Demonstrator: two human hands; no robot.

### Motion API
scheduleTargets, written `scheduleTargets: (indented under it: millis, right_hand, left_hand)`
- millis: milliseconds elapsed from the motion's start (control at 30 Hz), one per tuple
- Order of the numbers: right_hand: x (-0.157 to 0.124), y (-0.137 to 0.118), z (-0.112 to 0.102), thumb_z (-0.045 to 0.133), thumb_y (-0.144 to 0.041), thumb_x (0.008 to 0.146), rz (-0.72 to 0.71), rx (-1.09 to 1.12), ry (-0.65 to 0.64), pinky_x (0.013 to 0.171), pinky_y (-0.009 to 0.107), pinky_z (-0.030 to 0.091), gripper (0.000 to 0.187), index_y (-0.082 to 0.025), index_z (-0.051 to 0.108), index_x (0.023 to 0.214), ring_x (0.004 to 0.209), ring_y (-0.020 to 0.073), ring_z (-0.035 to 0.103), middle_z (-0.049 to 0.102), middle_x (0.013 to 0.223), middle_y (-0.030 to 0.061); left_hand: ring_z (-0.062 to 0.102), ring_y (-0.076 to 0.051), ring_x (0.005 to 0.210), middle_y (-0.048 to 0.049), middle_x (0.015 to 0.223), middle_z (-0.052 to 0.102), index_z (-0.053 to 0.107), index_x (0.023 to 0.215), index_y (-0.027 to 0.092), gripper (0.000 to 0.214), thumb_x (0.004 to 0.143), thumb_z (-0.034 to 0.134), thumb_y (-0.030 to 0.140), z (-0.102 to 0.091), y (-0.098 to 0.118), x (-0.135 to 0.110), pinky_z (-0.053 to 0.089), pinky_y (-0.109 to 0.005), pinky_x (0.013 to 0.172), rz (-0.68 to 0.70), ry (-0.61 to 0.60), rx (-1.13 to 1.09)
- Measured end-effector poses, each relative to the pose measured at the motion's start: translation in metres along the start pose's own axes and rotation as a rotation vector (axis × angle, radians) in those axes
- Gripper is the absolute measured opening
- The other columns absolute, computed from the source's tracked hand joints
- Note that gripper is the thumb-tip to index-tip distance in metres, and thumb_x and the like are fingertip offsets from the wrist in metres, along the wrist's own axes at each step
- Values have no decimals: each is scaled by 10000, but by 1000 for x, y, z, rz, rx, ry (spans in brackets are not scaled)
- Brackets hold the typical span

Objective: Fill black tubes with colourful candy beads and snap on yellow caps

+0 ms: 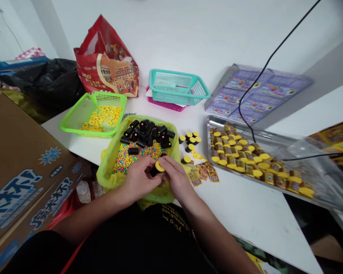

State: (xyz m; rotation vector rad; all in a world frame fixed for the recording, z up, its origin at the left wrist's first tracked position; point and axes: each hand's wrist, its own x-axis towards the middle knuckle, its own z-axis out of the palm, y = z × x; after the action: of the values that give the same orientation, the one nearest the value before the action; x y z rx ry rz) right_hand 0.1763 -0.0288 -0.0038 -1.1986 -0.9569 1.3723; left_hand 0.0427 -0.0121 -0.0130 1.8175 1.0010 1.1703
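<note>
My left hand [139, 177] and my right hand [175, 176] meet over the near edge of a yellow-green lined bin [108, 163]. Together they pinch a small black tube with a yellow cap [159, 166]. The bin holds tiny multicoloured candy beads [131, 156] and a pile of several open black tubes [147, 133]. Several capped tubes [189, 137] stand on the white table just right of the bin, with small printed stickers [207, 171] near my right hand.
A green basket [74, 121] with yellow ring caps sits at the left. A teal basket [178, 85] on a pink one stands behind, beside a red bag [105, 61]. A metal tray [277, 146] of labelled tubes lies right, under a black cable. A cardboard box [20, 171] is left.
</note>
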Motion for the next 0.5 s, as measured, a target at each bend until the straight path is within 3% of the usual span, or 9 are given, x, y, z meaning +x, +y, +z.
scheduleTargets:
  millis: [100, 233, 400, 500]
  right_hand:
    - [0, 2, 5, 739, -500, 753, 0, 83, 47, 365, 210, 282, 325, -207, 598, 762, 411, 73, 398, 478, 576, -70]
    - [-1, 3, 8, 747, -512, 736, -20, 116, 81, 372, 211, 302, 342, -207, 602, 795, 407, 73, 414, 502, 589, -69]
    - [-3, -1, 11, 733, -494, 766, -49, 86, 89, 424, 208, 322, 313, -216, 608, 838, 486, 97, 521, 565, 652, -49]
    - [-4, -1, 15, 724, -481, 769, -28, 130, 92, 418, 214, 292, 294, -218, 605, 825, 475, 92, 481, 534, 640, -56]
  left_hand:
    - [556, -102, 565, 31, 692, 593, 579, 832, 196, 112, 771, 672, 192, -3, 2, 0, 428, -220, 515, -34, -19, -38]
    - [523, -113, 638, 22, 780, 536, 566, 874, 197, 185, 802, 704, 297, -14, 8, 1, 425, -244, 567, -89, -91, -79]
    - [442, -103, 490, 60, 633, 485, 491, 858, 221, 356, 930, 542, 567, -17, 11, 2, 345, -239, 457, -360, -234, -386]
    - [367, -78, 434, 84, 588, 449, 477, 826, 220, 411, 862, 639, 596, -8, 11, 0, 275, -219, 405, -432, -165, -568]
